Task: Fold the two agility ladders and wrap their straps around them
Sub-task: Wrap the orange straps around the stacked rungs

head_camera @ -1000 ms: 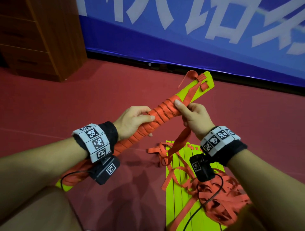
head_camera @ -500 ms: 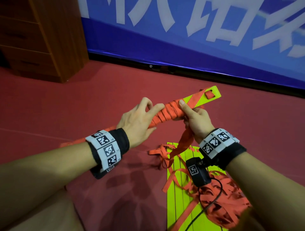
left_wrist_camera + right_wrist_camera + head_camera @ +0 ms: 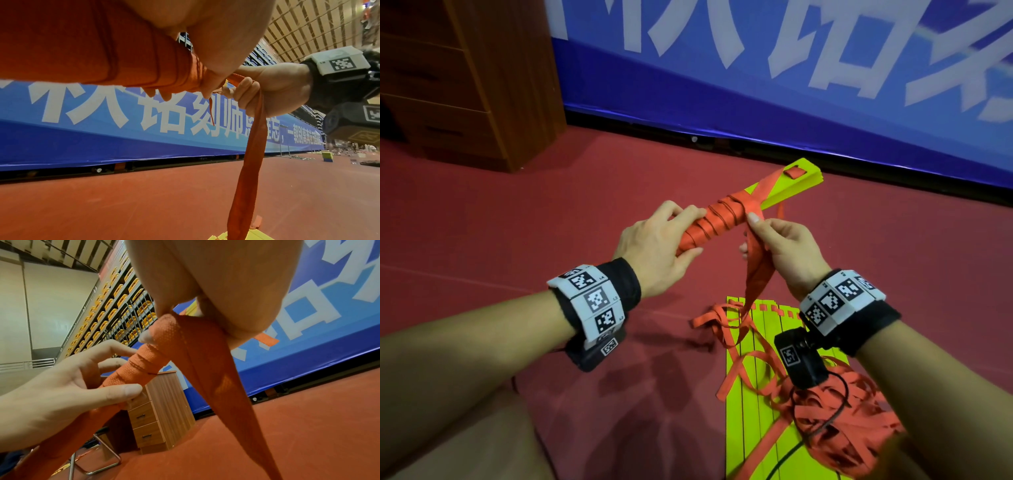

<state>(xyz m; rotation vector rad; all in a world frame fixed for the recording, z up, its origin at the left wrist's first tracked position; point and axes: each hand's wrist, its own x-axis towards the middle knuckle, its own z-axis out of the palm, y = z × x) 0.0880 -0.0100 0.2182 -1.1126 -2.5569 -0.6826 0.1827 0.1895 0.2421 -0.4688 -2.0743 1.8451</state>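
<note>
My left hand (image 3: pixel 664 246) grips the folded bundle of yellow-green plastic ladder rungs (image 3: pixel 784 186), its middle bound in coils of flat orange woven strap (image 3: pixel 717 219). The fingers curl over the top of the wrapped section and the thumb closes under it. The bundle is held in the air, slanting up and away from me toward the blue banner with large white characters (image 3: pixel 791 68). Only its far end shows bare yellow-green plastic; one orange strap crosses that end diagonally to a small orange loop at a slot near the tip.

My right hand (image 3: pixel 787 246) pinches the free length of the same orange strap between thumb and forefinger, just beside the last coil, with the remaining fingers curled around the strap. In the left wrist view the right hand's fingers (image 3: pixel 246 94) are closed on the strap directly below the bundle. From that hand the strap hangs down, folded along its length, to the floor.

On the red sports floor (image 3: pixel 551 212) below my right wrist lies the second ladder (image 3: pixel 750 394): flat yellow-green rungs laid side by side, unwrapped. Its loose orange straps (image 3: pixel 835 428) lie in a tangled heap over and to the right of the rungs. The hanging strap meets this ladder at its far end.

A brown wooden cabinet with drawers (image 3: pixel 465 78) stands on the floor at far left, against the banner.
</note>
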